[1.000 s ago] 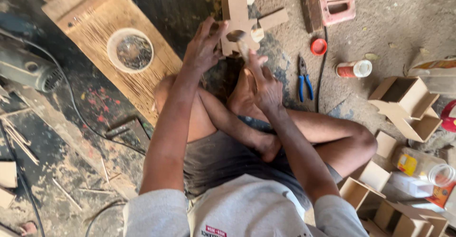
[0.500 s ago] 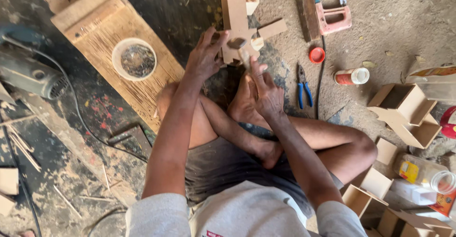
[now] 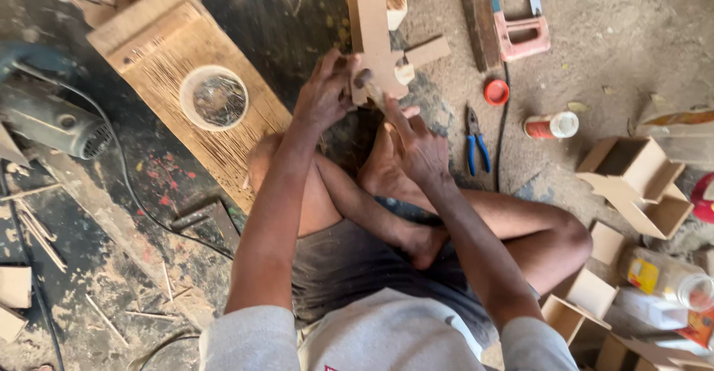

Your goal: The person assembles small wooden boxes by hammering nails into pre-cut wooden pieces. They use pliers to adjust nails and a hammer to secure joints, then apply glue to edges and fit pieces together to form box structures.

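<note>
I sit cross-legged on a dusty floor with a pale wooden cross-shaped assembly (image 3: 374, 40) standing in front of my feet. My left hand (image 3: 324, 94) grips the lower left edge of that wood, fingers curled around it. My right hand (image 3: 416, 146) sits just below and to the right, closed on the short handle of a small hammer (image 3: 364, 80), whose dark head is up against the wood beside my left fingers. Whether a nail sits under the head is hidden.
A plank (image 3: 160, 58) carries a clear plastic bowl (image 3: 214, 97); a power tool (image 3: 44, 118) with cord lies left. Blue pliers (image 3: 474, 148), a red cap (image 3: 496, 92), a small bottle (image 3: 550, 125), a pink-handled saw (image 3: 520, 32) and small open plywood boxes (image 3: 632, 181) lie right.
My right hand has shifted a little lower and to the right, and the hammer head now shows against the wood. My left hand keeps its hold.
</note>
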`<move>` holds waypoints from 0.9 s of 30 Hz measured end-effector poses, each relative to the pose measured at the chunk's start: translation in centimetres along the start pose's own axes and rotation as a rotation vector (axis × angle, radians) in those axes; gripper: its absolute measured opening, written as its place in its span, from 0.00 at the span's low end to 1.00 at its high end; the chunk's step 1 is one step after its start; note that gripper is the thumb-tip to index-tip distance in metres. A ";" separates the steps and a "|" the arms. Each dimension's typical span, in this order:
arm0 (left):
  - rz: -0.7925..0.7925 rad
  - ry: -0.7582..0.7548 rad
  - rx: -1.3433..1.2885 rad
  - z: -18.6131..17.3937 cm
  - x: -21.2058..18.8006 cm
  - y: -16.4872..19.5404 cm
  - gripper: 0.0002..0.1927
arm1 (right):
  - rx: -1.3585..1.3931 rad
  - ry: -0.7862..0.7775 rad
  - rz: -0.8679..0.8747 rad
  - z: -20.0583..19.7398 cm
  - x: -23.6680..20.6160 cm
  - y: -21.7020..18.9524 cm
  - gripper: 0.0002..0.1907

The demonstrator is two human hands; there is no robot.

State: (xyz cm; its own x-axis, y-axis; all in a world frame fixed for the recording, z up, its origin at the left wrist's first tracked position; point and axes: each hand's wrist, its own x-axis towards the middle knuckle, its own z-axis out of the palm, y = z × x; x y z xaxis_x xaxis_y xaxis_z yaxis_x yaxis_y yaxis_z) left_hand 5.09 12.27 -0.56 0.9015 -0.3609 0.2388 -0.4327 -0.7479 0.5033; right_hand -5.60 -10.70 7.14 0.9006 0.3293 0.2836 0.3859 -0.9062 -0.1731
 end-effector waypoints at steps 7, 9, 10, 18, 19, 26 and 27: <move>-0.003 0.050 -0.071 0.2 -0.4 0.4 0.51 | -0.025 -0.116 0.011 0.0 0.2 0.1 0.32; 0.007 0.082 -0.107 -0.1 -0.4 0.3 0.50 | 0.006 0.009 -0.015 0.1 0.3 0.2 0.32; -0.023 0.040 -0.132 -0.1 -0.5 0.3 0.50 | 0.059 0.011 0.024 0.0 0.2 0.1 0.32; 0.048 0.111 -0.061 -0.1 -0.1 0.6 0.49 | 0.019 -0.164 0.086 -0.3 0.2 0.3 0.33; 0.059 0.145 -0.118 -0.2 -0.1 0.7 0.47 | -0.007 -0.198 0.071 -0.4 0.2 0.3 0.33; 0.112 0.230 0.162 -1.8 0.1 1.7 0.47 | 0.319 0.081 0.062 -1.3 -1.7 0.8 0.35; 0.075 0.287 0.179 -1.9 -0.1 1.5 0.42 | 0.400 0.074 0.157 -1.6 -2.7 1.0 0.35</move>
State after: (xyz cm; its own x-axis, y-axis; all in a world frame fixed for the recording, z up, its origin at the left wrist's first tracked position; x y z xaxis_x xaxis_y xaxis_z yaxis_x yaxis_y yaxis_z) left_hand 4.36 12.25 1.80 0.8203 -0.2664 0.5062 -0.4688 -0.8201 0.3282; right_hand -7.99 -12.97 7.74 0.9432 0.1629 0.2895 0.3061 -0.7645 -0.5673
